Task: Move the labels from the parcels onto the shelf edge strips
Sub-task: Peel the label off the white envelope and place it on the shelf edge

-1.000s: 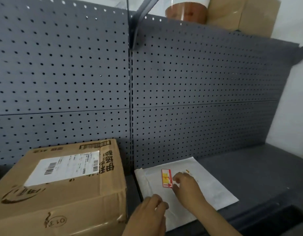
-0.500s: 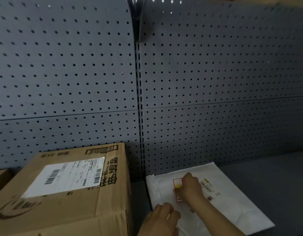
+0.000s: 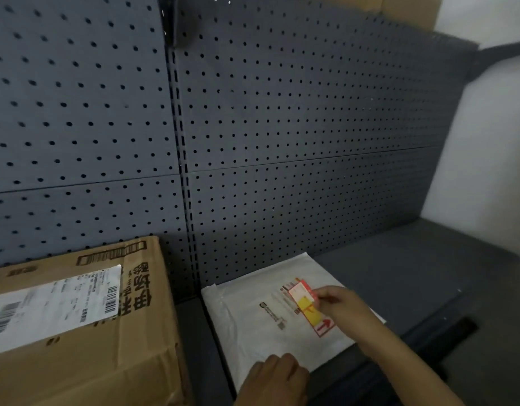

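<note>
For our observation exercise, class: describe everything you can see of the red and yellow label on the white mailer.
The label is a paper-like sticker, red-bordered, with a yellow patch and a red arrow at its near end. Its far end is peeled up and pinched by the right hand; the rest lies flat on the white mailer.
</note>
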Motion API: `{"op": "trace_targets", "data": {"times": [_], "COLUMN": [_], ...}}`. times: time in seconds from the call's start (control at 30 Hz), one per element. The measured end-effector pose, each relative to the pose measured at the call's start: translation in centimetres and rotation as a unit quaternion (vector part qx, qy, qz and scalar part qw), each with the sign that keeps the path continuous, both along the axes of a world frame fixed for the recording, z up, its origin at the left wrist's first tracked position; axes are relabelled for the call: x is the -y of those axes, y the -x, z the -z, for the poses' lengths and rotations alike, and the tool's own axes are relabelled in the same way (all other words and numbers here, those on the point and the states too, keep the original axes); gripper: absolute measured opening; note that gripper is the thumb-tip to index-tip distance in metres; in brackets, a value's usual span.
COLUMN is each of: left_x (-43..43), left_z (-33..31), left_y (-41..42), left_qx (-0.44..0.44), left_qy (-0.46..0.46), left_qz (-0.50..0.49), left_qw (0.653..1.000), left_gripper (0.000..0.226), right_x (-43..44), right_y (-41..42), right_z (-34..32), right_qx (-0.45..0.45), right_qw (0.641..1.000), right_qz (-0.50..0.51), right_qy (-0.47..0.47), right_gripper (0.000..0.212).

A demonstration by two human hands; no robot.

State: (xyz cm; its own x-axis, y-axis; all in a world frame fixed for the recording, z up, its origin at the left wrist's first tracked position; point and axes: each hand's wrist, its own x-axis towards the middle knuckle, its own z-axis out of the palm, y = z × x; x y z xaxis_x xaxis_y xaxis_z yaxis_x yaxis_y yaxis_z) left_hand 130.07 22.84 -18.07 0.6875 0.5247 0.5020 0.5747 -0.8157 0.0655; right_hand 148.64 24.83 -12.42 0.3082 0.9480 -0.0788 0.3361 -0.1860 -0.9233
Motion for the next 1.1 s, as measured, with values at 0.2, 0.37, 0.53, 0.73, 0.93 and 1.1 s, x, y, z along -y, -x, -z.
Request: {"op": "trace_targets", "data": {"times": [0.2, 0.37, 0.53, 0.73, 0.93, 1.1], "left_x": [2.2, 2.8, 4.5, 6.7, 8.3, 8.4], "left_z": [1.7, 3.7, 3.6, 3.8, 3.5, 3.8], "left_y": [-1.5, -1.8, -2.7, -4.8, -4.9, -4.5], "left_qx": [0.003, -0.009, -0.046, -0.108, -0.107, -0.095], "left_qy": [-0.015, -0.034, -0.061, 0.025, 0.058, 0.053], "left_qz": [0.016, -0.006, -0.066, -0.157, -0.184, -0.18], "left_qw": [1.0, 0.999, 0.995, 0.981, 0.975, 0.978], "left_gripper": [0.023, 0.027, 0.029, 0.039, 0.048, 0.053], "right_x": [5.7, 8.1, 9.3, 10.1, 10.5, 10.2], "right_y": [-1.7, -2.4, -2.7, -2.2, -2.4, -2.6], "right_z": [0.6, 1.2, 2.2, 4.7, 5.6, 6.8], "right_qx": [0.052, 0.107, 0.156, 0.199, 0.242, 0.285], "right_qw": [0.998, 0.992, 0.982, 0.969, 0.946, 0.933], "right_qz": [0.016, -0.038, -0.046, -0.067, -0.116, -0.116], "right_qy": [-0.036, -0.056, -0.1, -0.129, -0.183, -0.189], "right_gripper": [0.021, 0.019, 0.024, 0.022, 0.022, 0.024]}}
